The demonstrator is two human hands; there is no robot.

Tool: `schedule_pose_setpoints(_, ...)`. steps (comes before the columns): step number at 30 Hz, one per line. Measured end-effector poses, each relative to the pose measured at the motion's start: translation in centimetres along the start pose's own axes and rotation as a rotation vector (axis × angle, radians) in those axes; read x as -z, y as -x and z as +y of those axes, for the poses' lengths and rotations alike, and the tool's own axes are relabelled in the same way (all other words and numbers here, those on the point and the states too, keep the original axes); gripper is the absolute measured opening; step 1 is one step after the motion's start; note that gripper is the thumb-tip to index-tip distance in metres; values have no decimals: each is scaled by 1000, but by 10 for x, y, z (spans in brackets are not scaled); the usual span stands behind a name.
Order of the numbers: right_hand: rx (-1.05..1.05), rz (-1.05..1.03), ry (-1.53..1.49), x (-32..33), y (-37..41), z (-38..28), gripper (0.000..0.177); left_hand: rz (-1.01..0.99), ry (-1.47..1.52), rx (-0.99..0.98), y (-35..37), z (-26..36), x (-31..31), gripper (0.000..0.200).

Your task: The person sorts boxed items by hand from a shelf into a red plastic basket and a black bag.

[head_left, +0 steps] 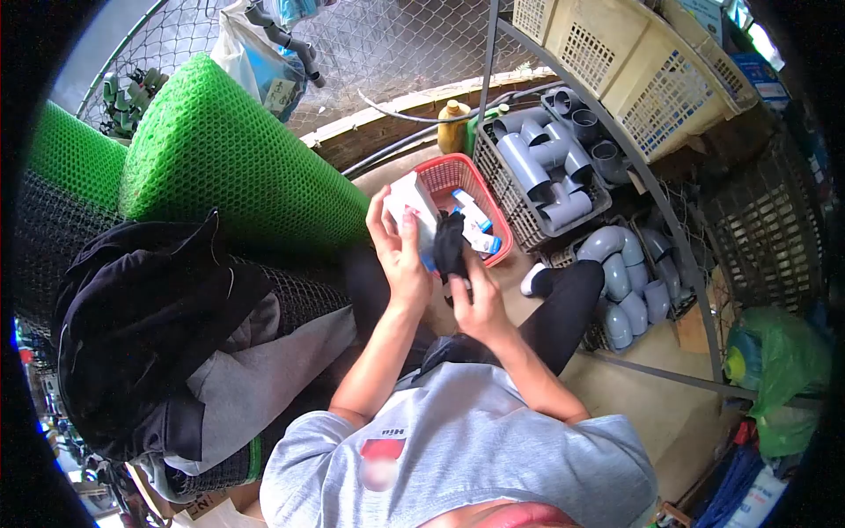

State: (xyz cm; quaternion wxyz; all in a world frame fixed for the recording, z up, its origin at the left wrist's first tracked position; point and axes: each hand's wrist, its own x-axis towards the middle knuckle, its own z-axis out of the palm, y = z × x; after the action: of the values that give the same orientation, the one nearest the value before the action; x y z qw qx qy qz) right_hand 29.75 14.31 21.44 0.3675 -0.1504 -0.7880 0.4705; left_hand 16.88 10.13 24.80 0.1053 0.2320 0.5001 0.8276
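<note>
My left hand (401, 257) is closed around a white box (412, 201), its thumb lying across the near face. In my right hand (480, 304) the fingers pinch a soft black item (450, 246), which hangs close beside the box; its exact kind I cannot tell. Both hands are held up in front of my lap, overlapping the near left side of a red plastic basket (489, 189). Inside the basket lie small white-and-blue boxes (475, 211), partly hidden behind the black item.
Crates of grey pipe fittings (547, 163) stand to the right, with grey elbows (616, 268) nearer me. Green mesh rolls (220, 150) and a black jacket (141, 308) fill the left. Behind the basket is a yellow bottle (453, 128). A cream crate (616, 66) sits high at right.
</note>
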Motion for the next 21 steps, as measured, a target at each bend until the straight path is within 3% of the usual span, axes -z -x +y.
schedule_pose_setpoints(3, -205, -11, -195, 20, -11, 12, 46, -83, 118, 4, 18, -1, -9, 57)
schedule_pose_setpoints(5, -487, 2, -612, 31, -17, 22, 45, -190, 149, -19, 28, -2, -17, 60)
schedule_pose_setpoints(7, -703, 332, -1081, 22, -34, -4, 45, -273, 51, -177, 35, -12, -20, 68)
schedule_pose_setpoints(10, -726, 272, -1246, 18, -25, 11, 46, -353, -379, -566, 22, -19, -16, 76)
schedule_pose_setpoints(12, -653, 254, -1341, 17, -22, 12, 42, -409, -386, -669, 12, -15, -18, 75)
schedule_pose_setpoints(15, -680, 291, -1158, 25, -16, 18, 33, -447, -412, -748, 0, -14, -13, 78)
schedule_pose_setpoints(16, -582, 327, -932, 30, -13, 16, 22, -447, -417, -761, -3, -15, -13, 81)
schedule_pose_setpoints(17, -581, 325, -933, 35, -11, 9, 22, -389, -390, -744, -7, -16, -13, 83)
schedule_pose_setpoints(19, -446, 275, -387, 47, -2, -3, 21, -316, -550, -643, -13, -1, -9, 78)
schedule_pose_setpoints(20, -509, 212, -205, 55, 0, -18, 25, -320, -478, -602, -15, -2, -11, 76)
schedule_pose_setpoints(21, -511, 215, -206, 55, -2, -21, 25, -323, -477, -600, -13, -3, -13, 76)
